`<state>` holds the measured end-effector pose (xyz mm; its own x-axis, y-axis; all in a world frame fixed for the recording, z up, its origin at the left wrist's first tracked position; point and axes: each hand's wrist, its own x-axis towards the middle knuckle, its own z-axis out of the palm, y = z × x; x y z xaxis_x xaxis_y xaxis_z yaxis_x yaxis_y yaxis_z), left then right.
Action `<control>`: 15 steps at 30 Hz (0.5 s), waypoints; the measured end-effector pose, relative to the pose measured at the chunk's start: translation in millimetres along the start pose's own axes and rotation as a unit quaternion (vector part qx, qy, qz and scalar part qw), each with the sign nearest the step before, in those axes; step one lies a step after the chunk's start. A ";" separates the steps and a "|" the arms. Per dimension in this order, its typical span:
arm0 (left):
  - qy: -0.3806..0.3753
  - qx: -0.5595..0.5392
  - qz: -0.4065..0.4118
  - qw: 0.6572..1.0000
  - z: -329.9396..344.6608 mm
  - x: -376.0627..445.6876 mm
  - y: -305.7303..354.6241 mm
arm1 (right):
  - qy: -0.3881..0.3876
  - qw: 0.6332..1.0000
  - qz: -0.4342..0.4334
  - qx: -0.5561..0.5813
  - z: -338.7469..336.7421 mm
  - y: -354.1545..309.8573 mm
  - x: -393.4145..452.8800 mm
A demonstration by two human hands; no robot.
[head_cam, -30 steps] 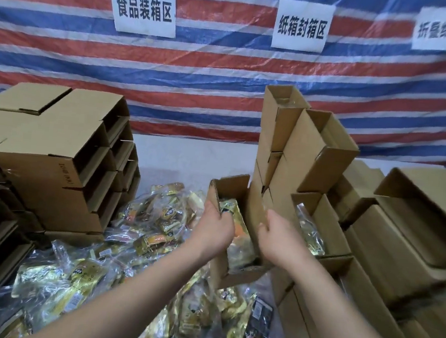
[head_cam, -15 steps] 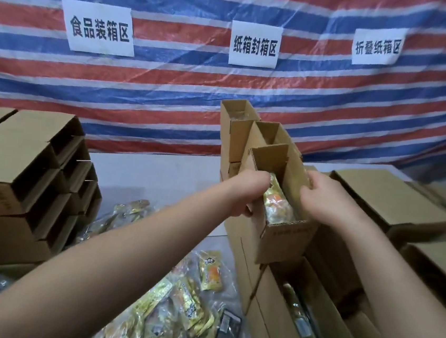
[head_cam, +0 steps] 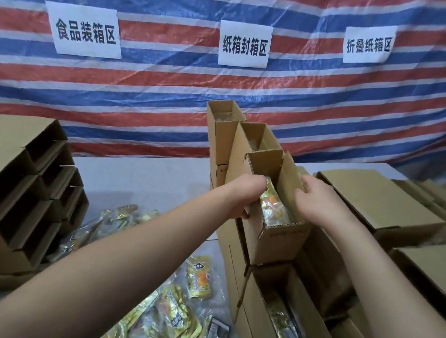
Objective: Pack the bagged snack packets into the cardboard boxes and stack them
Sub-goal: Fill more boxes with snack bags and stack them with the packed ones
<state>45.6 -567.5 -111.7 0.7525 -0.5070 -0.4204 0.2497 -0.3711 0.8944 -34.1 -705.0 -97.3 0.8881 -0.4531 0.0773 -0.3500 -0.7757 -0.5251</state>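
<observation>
An open cardboard box [head_cam: 277, 240] stands on top of a stack of filled boxes at the centre right, with a bagged snack packet [head_cam: 274, 207] showing inside it. My left hand [head_cam: 243, 195] grips the box's left wall. My right hand [head_cam: 314, 203] holds its right wall, fingers curled over the rim. Below it another open box [head_cam: 255, 323] holds packets. Loose yellow snack packets [head_cam: 173, 312] lie on the table under my left forearm.
Stacked empty open boxes [head_cam: 18, 197] rise at the left. Two more upright boxes [head_cam: 228, 131] stand behind the held one. Closed boxes [head_cam: 377, 204] are piled at the right. A striped tarp with paper signs [head_cam: 246, 44] hangs behind the grey table [head_cam: 143, 179].
The filled box was lifted from the table up onto the stack between my hands. In the last half second it barely shifted; both hands stay on it.
</observation>
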 end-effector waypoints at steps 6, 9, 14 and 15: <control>0.022 0.014 -0.023 0.999 -1.3 10.3 3.3 | -0.021 1.000 0.006 -0.009 4.1 1.5 10.3; 0.025 0.027 -0.028 0.999 -3.7 13.2 3.8 | -0.026 1.000 0.005 -0.006 6.6 3.6 11.4; 0.020 0.035 -0.030 0.999 -6.5 16.7 0.6 | -0.027 1.000 0.006 0.000 12.3 3.9 13.4; 0.020 0.036 -0.030 0.999 -7.1 17.0 0.2 | -0.028 1.000 0.008 -0.002 13.1 3.5 14.6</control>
<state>62.8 -570.6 -117.6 0.7614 -0.4520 -0.4648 0.2513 -0.4552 0.8542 -18.4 -708.6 -109.1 0.8972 -0.4412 0.0216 -0.3663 -0.7704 -0.5219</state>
